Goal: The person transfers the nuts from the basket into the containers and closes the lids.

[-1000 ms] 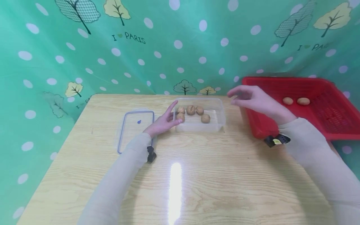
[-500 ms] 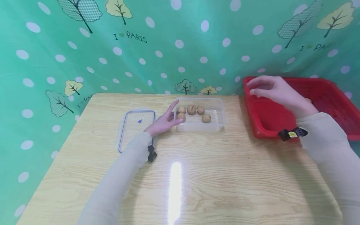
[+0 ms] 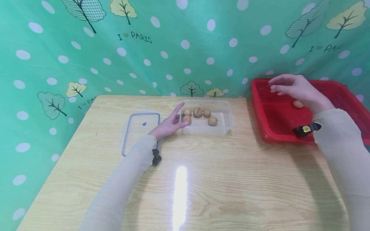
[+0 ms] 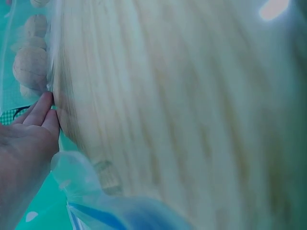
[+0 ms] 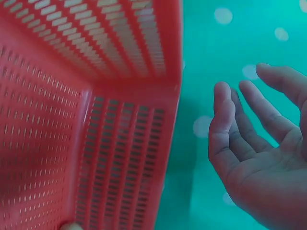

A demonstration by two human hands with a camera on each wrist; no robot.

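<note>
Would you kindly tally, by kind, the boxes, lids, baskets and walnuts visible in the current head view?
Clear box: 1
Blue-edged lid: 1
Red basket: 1
Walnuts: 6
Total: 9

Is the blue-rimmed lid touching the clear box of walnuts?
Apart. The head view shows a strip of tabletop between the lid and the clear box, with the left hand over part of it.

Left hand outstretched, right hand raised, fingers loosely bent
</note>
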